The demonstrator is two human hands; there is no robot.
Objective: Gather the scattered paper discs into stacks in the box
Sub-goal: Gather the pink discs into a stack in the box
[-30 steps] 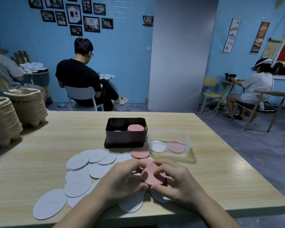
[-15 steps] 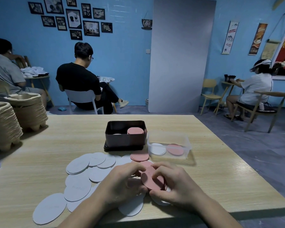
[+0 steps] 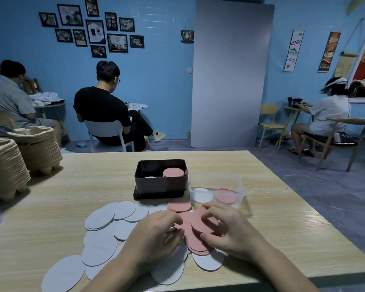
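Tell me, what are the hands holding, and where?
Both hands, left and right, grip a bunch of pink discs by their edges.

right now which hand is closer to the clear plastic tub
Right. The right hand sits just in front of the clear plastic tub, its fingers almost below the tub's front edge. The left hand lies further left, across the pink discs.
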